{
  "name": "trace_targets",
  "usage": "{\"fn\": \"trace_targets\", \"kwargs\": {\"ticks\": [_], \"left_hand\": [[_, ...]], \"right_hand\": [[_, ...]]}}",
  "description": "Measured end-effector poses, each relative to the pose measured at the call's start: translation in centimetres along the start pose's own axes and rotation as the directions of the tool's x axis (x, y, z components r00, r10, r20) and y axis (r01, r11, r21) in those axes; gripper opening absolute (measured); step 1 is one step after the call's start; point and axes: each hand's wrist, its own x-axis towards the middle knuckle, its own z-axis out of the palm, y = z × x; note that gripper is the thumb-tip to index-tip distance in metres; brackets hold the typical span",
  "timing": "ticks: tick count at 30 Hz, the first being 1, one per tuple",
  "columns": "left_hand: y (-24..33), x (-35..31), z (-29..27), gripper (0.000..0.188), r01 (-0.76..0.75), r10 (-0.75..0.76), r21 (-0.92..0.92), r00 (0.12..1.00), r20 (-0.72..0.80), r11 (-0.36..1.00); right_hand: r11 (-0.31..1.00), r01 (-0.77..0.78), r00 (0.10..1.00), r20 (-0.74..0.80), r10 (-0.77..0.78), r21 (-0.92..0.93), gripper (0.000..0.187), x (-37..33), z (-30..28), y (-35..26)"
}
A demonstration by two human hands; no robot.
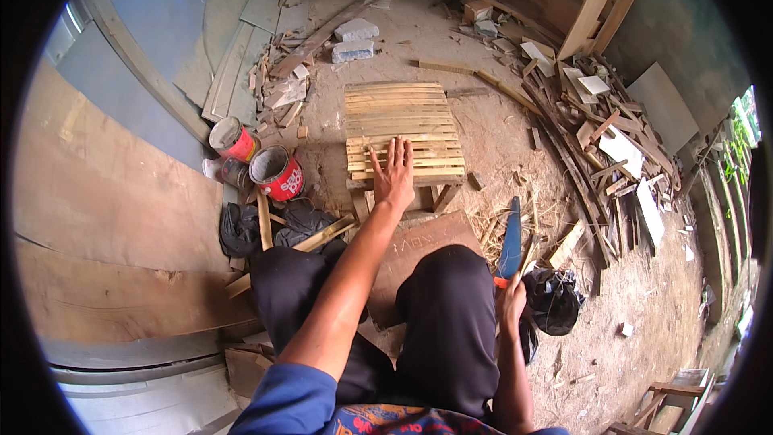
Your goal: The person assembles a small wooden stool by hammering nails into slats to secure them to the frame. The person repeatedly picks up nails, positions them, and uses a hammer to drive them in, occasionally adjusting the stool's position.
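A low wooden stool [403,113] with a slatted top stands in front of my knees. My left hand [394,173] lies on the near slats, palm down with fingers spread. Low beside my right knee, my right hand [510,300] is closed at the orange handle of a hand saw [510,242]. The saw's blue blade points up and away from me, and my knee partly hides the handle. A thin pale wood strip shows right by these fingers; whether they touch it I cannot tell. Under the stool's near side lies a brown board [427,246].
Red paint cans [282,181] and black plastic bags stand to the left, beside leaning plywood [121,193]. Wood scraps [612,145] are heaped on the right. A black bag [554,300] sits beside my right hand. Concrete blocks [354,39] lie beyond the stool.
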Motion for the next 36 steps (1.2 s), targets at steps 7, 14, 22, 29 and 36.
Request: {"fn": "trace_targets", "kwargs": {"ticks": [7, 14, 22, 29, 36], "left_hand": [[-1.2, 0.5, 0.8, 0.102, -0.118, 0.115, 0.126, 0.993, 0.027, 0.985], [-2.9, 6.4, -5.3, 0.092, -0.095, 0.095, -0.017, 0.995, 0.012, 0.995], [-14.2, 9.5, -10.4, 0.087, -0.101, 0.074, -0.293, 0.992, -0.102, 0.951], [-17.7, 9.0, -10.5, 0.081, -0.175, 0.114, -0.402, 0.979, -0.17, 0.899], [-23.1, 7.3, -9.7, 0.075, -0.204, 0.078, -0.464, 0.958, -0.275, 0.862]], "right_hand": [[0.918, -0.137, 0.982, 0.073, 0.176, -0.372, 0.035, -10.9, -6.1, 13.8], [0.884, -0.031, 0.997, 0.043, 0.057, -0.466, 0.038, -10.0, -5.6, 17.0], [0.983, -0.038, 0.97, -0.244, -0.008, -0.181, 0.037, -1.9, -12.9, 6.3], [0.891, 0.353, 0.932, -0.191, -0.308, 0.287, 0.033, 2.2, -12.9, -16.9], [0.784, 0.571, 0.695, 0.363, -0.62, 0.245, 0.038, 0.8, -0.6, -30.5]]}}
